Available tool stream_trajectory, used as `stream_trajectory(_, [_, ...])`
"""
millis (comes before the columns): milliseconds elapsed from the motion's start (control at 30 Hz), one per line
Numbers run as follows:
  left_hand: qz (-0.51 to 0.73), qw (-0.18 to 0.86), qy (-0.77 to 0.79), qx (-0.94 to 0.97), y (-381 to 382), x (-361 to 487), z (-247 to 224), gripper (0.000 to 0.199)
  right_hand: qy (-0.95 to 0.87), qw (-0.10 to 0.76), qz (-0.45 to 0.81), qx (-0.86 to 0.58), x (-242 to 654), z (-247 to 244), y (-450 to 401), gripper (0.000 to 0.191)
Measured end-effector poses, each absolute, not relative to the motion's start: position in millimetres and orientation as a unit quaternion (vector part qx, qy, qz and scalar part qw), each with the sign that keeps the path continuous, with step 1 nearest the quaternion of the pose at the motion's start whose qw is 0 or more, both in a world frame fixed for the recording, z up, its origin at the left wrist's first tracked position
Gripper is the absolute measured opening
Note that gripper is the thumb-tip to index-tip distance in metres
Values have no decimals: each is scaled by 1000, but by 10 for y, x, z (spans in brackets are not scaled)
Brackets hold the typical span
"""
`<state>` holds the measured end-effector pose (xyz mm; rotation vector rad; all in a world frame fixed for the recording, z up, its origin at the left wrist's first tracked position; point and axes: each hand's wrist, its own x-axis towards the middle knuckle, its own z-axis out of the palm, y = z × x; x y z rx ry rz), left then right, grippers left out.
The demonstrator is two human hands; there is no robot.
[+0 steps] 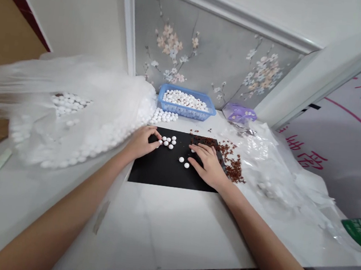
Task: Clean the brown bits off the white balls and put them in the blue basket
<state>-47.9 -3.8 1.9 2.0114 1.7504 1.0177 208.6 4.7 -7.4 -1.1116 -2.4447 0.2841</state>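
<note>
On a black mat [163,174] lies a loose cluster of small white balls [166,143], some with reddish marks. My left hand [142,143] is at the mat's left side, thumb and forefinger curled together around a white ball at the cluster's edge. My right hand [208,164] rests low over the mat's right half, fingers spread. A white ball [193,150] shows partly under its forefinger, and two more white balls [184,163] lie just left of its thumb. Small reddish-brown star-shaped pieces [234,168] are heaped beyond my right hand, over the mat's edge.
A blue basket [186,110] full of white balls stands against the wall. At left, a large translucent bag [107,97] spills more balls. Clear plastic bags [270,170] and a purple packet [240,113] lie to the right. A green-labelled bottle [360,233] is at far right.
</note>
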Motion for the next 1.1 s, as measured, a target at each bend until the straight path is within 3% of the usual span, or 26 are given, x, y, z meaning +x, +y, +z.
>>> stream_trajectory(100, [366, 234, 587, 683, -43, -482, 9, 14, -871, 228, 190, -392, 2055, -65, -34, 46])
stream_trajectory(200, [402, 294, 577, 647, -67, -412, 33, 21, -869, 232, 240, -366, 1973, -76, -108, 67])
stream_trajectory(300, [432, 357, 569, 602, -97, -292, 50, 32, -880, 224, 231, -348, 1803, -108, -131, 91])
stream_trajectory(467, [474, 429, 540, 548, -174, -67, 88, 40, -860, 244, 202, -401, 1470, -155, -12, 98])
stream_trajectory(600, [505, 463, 529, 501, -226, 22, 130, 39, -859, 259, 187, -401, 1290, -149, 117, 88])
stream_trajectory(833, [547, 455, 538, 452, -206, -13, 58, 36, -870, 254, 86, -414, 1174, -84, 131, 40])
stream_trajectory(1100, [563, 424, 520, 483, -150, -23, -58, 31, -880, 164, -21, -445, 1147, -11, 89, 27])
